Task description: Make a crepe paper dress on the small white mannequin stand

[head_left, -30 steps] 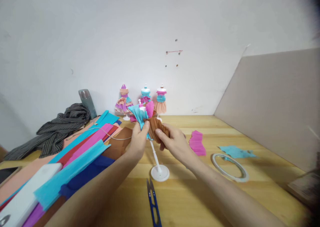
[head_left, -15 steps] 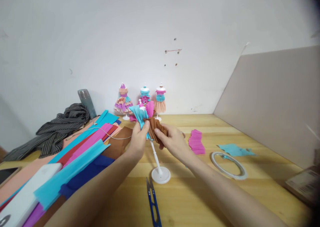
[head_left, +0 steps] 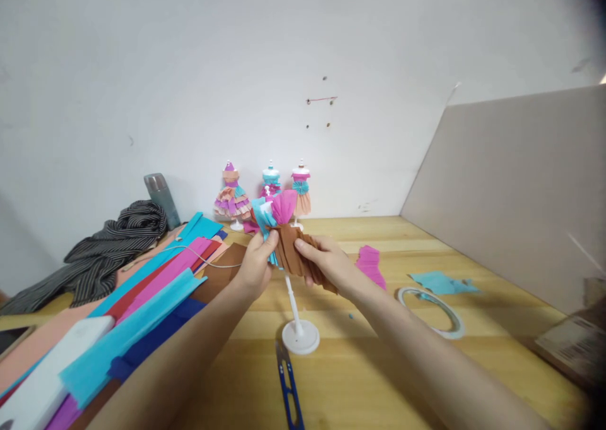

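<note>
Reaching in from the bottom corners, the person's two forearms slant inward and converge over the table (head_left: pixel 360 392), with the blue snips (head_left: pixel 285 374) lying between them, tips pointing away. Just beyond the tips stands the round white base of a small dress form (head_left: pixel 300 337), its thin pole leaning slightly left as it rises to the hands.

The left hand (head_left: pixel 258 262) is turned inward, its thumb pointing up and to the right, pinching the left end of the pleated brown paper (head_left: pixel 292 253) against the form. Its other fingers curl around behind, mostly hidden. The right hand (head_left: pixel 326 259) lies further along the same paper, back of the hand upward, thumb laid on the pleats and pointing left; the fingers bend underneath, with one tip showing below. The brown paper spans the gap between the two thumbs, at the form's waist, below turquoise and pink paper on its upper body.

To the right of the right hand lie a white tape roll (head_left: pixel 458 324), a turquoise scrap (head_left: pixel 438 283) and a pink piece (head_left: pixel 370 266). To the left, coloured paper sheets (head_left: pixel 142 310) overlap. Farther back, three dressed forms (head_left: pixel 233 196) stand before the wall (head_left: pixel 213 70).
</note>
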Motion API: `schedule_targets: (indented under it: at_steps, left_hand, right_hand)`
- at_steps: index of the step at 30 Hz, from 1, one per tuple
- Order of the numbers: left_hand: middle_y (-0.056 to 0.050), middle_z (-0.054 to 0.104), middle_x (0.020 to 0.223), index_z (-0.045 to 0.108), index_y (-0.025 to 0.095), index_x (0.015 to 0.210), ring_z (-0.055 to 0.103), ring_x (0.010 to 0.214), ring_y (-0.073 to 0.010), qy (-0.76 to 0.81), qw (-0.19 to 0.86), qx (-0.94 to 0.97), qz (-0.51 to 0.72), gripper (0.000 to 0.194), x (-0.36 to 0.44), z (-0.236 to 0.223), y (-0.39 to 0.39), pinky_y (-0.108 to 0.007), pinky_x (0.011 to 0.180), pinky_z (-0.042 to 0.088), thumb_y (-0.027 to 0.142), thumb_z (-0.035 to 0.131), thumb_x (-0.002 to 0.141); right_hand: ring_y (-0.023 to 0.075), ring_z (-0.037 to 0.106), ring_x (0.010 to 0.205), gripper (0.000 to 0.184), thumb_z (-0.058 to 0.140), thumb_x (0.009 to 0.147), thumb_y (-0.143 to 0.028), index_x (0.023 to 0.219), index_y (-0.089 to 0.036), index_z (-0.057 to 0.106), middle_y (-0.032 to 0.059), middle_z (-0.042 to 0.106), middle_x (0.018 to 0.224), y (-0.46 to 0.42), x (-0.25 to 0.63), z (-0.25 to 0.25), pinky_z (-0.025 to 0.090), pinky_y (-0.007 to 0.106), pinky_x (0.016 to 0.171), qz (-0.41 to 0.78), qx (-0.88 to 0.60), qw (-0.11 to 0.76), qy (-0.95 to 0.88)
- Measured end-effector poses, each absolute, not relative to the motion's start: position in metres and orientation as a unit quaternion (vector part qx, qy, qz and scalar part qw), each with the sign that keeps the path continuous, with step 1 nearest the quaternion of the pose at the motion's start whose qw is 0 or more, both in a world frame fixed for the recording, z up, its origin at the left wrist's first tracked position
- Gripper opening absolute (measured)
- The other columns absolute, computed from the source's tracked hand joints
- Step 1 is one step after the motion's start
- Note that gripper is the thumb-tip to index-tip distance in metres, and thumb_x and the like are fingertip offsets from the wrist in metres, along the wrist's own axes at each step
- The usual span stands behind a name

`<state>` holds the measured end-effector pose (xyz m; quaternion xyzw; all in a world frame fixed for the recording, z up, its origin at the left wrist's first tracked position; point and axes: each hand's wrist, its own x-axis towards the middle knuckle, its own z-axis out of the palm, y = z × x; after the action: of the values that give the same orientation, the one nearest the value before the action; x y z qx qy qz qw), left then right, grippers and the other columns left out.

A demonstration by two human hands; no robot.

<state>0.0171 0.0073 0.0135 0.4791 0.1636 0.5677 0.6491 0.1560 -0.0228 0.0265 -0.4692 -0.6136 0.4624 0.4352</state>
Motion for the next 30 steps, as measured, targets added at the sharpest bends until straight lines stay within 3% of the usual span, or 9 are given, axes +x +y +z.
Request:
schedule_targets:
  at_steps: [4, 8, 12, 18, 25, 30]
  left_hand:
    - [-0.011, 0.072, 0.102, 0.062, 0.014, 0.102, 0.064, 0.106, -0.0292, 0.154, 0.661, 0.48, 0.556, 0.049, 0.014, 0.013, 0.01, -0.039, 0.089, 0.051, 0.047, 0.076, 0.069]
    - [-0.011, 0.071, 0.104, 0.063, 0.014, 0.104, 0.063, 0.108, -0.0295, 0.146, 0.676, 0.48, 0.539, 0.049, 0.012, 0.015, 0.009, -0.039, 0.09, 0.051, 0.047, 0.075, 0.07]
    - [-0.012, 0.071, 0.105, 0.063, 0.013, 0.103, 0.063, 0.109, -0.03, 0.15, 0.678, 0.478, 0.538, 0.051, 0.013, 0.018, 0.007, -0.039, 0.092, 0.05, 0.046, 0.078, 0.067]
    - [-0.012, 0.071, 0.106, 0.063, 0.013, 0.101, 0.063, 0.107, -0.0288, 0.161, 0.676, 0.463, 0.55, 0.048, 0.014, 0.018, 0.006, -0.038, 0.091, 0.049, 0.045, 0.077, 0.068]
    - [-0.014, 0.072, 0.101, 0.066, 0.011, 0.098, 0.063, 0.109, -0.0307, 0.143, 0.691, 0.484, 0.517, 0.047, 0.013, 0.021, 0.002, -0.04, 0.092, 0.05, 0.048, 0.075, 0.07]
    - [-0.015, 0.072, 0.1, 0.069, 0.011, 0.091, 0.061, 0.111, -0.0335, 0.136, 0.697, 0.509, 0.486, 0.048, 0.01, 0.023, -0.001, -0.041, 0.093, 0.05, 0.053, 0.073, 0.07]
  right_hand:
    - [0.0084, 0.043, 0.028, 0.044, 0.055, 0.075, -0.061, 0.079, -0.017, 0.058, -0.0037, 0.054, 0.042, -0.02, 0.16, 0.022, 0.027, 0.018, 0.029, 0.496, -0.438, 0.432, -0.613]
    - [0.0075, 0.038, 0.027, 0.046, 0.053, 0.076, -0.063, 0.081, -0.017, 0.058, -0.0044, 0.053, 0.041, -0.023, 0.16, 0.025, 0.026, 0.019, 0.029, 0.499, -0.448, 0.414, -0.615]
    - [0.0095, 0.044, 0.032, 0.038, 0.05, 0.081, -0.055, 0.079, -0.017, 0.054, -0.0058, 0.048, 0.04, -0.032, 0.157, 0.035, 0.029, 0.019, 0.034, 0.416, -0.44, 0.427, -0.671]
    - [0.0129, 0.056, 0.044, 0.029, 0.042, 0.09, -0.039, 0.072, -0.019, 0.051, -0.0018, 0.054, 0.051, -0.04, 0.154, 0.04, 0.039, 0.022, 0.046, 0.252, -0.474, 0.422, -0.731]
    - [0.0124, 0.05, 0.042, 0.041, 0.039, 0.091, -0.044, 0.061, -0.019, 0.049, -0.0004, 0.052, 0.045, -0.037, 0.158, 0.036, 0.036, 0.022, 0.045, 0.305, -0.462, 0.396, -0.733]
    - [0.0159, 0.057, 0.065, 0.046, 0.048, 0.084, -0.058, 0.066, -0.017, 0.058, 0.0045, 0.061, 0.072, -0.031, 0.162, 0.034, 0.046, 0.026, 0.059, 0.349, -0.407, 0.416, -0.734]
